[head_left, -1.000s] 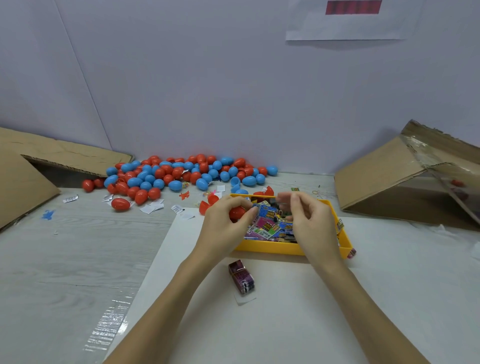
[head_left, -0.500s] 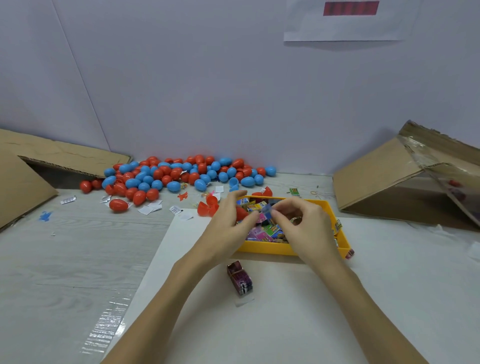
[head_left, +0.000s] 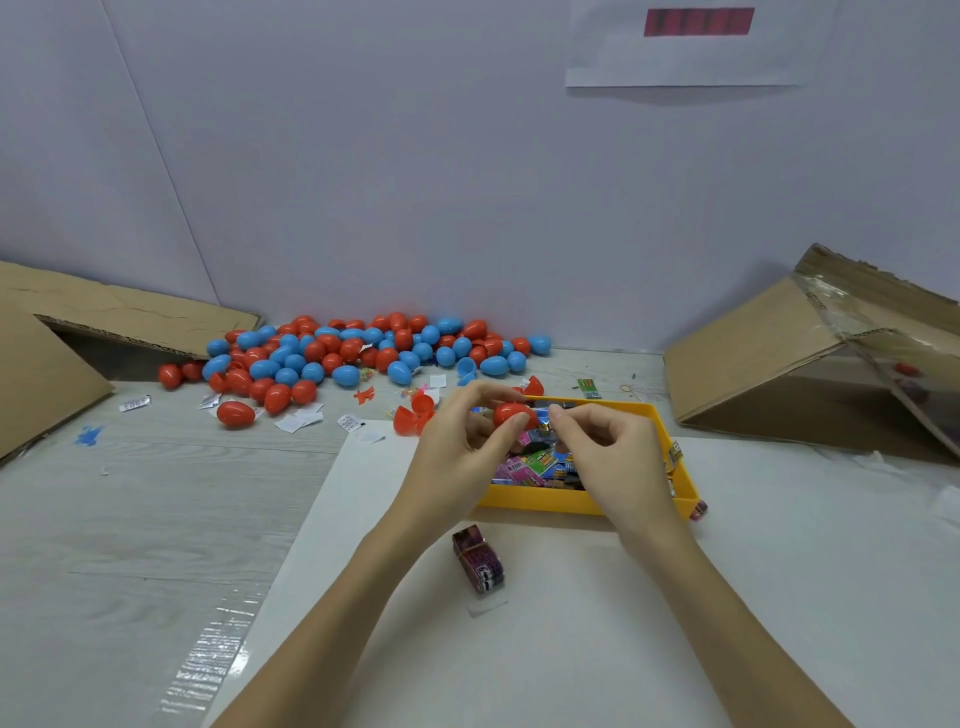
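Red plastic egg (head_left: 511, 414) sits at frame centre, just above the yellow tray (head_left: 550, 503) of toy packets (head_left: 535, 462); the left hand (head_left: 457, 447) pinches it between thumb and fingers; the right hand (head_left: 613, 457) is curled with its fingertips at the egg's right end, its grip unclear; probably closing; next, squeeze the halves evenly.

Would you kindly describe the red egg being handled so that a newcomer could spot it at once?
Find the yellow tray at the middle of the table. Above its far left corner, the left hand pinches a red egg. It is the only egg held off the table; the other eggs lie heaped by the wall.
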